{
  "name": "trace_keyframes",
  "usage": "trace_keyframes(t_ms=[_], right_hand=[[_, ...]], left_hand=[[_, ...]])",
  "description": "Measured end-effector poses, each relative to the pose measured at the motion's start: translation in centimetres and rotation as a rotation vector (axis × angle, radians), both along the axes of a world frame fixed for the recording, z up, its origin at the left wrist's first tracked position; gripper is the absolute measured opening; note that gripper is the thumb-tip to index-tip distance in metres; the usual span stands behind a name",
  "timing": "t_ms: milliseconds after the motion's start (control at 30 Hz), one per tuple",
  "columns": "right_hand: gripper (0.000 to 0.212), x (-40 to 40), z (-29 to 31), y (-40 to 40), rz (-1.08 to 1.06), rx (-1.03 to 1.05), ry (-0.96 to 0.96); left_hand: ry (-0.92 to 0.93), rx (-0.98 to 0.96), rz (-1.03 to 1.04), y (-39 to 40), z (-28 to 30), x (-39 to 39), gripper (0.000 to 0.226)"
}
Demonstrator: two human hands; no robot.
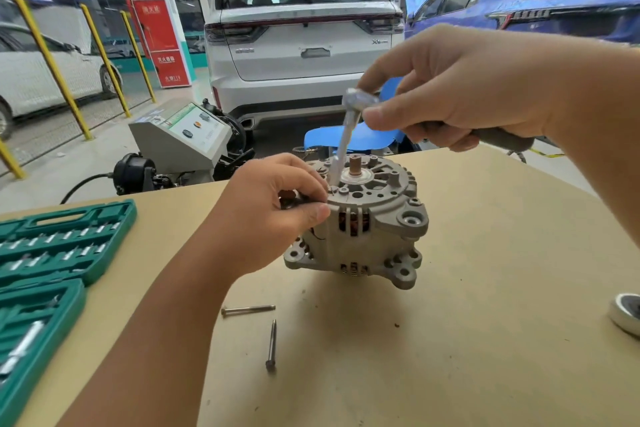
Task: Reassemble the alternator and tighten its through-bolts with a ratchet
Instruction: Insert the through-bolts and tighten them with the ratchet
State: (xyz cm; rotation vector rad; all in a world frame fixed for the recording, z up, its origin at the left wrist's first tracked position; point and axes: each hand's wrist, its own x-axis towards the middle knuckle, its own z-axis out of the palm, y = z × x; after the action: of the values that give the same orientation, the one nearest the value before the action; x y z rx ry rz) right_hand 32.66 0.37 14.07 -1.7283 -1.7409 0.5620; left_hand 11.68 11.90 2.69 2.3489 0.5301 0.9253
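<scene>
The grey alternator (367, 229) stands upright in the middle of the tan table (485, 340), its copper slip ring pointing up. My left hand (273, 211) grips its left side near the top. My right hand (460, 94) holds the ratchet (360, 99) above the alternator. The ratchet's long extension (341, 152) reaches down to the left part of the alternator's top face. Two loose through-bolts lie on the table in front: one (247, 310) flat and sideways, the other (272, 345) pointing toward me.
An open green socket set (52, 253) lies at the table's left edge. A white round part (627, 314) sits at the right edge. Beyond the table stand a grey machine (183, 139), a white car (301, 28) and a blue car (536, 0).
</scene>
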Motion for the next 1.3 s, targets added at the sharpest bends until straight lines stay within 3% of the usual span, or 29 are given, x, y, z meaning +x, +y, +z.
trace_keyframes(t_ms=[100,267,567,800,867,967,1033,1100,1233,1300], right_hand=[[0.040,-1.1,-0.4,-0.1,0.040,-0.071,-0.075],[0.028,-2.3,-1.3,0.8,0.038,-0.025,-0.209],[0.041,-3.5,-0.3,1.4,-0.030,0.074,-0.492],[0.049,-3.8,0.2,1.8,0.061,0.066,-0.553],[0.041,-4.0,0.6,2.3,0.100,0.048,-0.668],[0.005,-4.9,0.7,3.0,0.085,0.060,-0.918],[0.021,-5.4,1.1,2.8,0.096,-0.077,-0.851],[0.017,-5.6,1.7,2.4,0.076,-0.176,-0.792],[0.008,-5.7,1.4,3.8,0.004,0.012,-1.019],[0.028,-6.0,1.4,3.6,-0.002,-0.154,-0.925]], left_hand=[[-0.014,-0.025,-0.029,0.7,-0.2,-0.6,0.027],[-0.072,-0.068,-0.042,0.9,-0.4,-0.7,0.027],[-0.213,-0.296,-0.128,0.9,-0.3,-0.3,0.027],[-0.358,-0.144,-0.029,-0.3,-0.8,1.6,0.007],[-0.362,-0.149,-0.038,-0.3,-0.9,1.7,0.004],[-0.366,-0.159,-0.068,-0.5,-0.9,1.7,0.002],[-0.373,-0.126,-0.073,-0.7,-0.8,1.7,0.004],[-0.365,-0.133,-0.083,-0.6,-0.8,1.7,0.008],[-0.337,-0.164,-0.049,-0.4,-0.8,1.7,0.016],[-0.365,-0.153,-0.017,-0.4,-0.8,1.9,0.005]])
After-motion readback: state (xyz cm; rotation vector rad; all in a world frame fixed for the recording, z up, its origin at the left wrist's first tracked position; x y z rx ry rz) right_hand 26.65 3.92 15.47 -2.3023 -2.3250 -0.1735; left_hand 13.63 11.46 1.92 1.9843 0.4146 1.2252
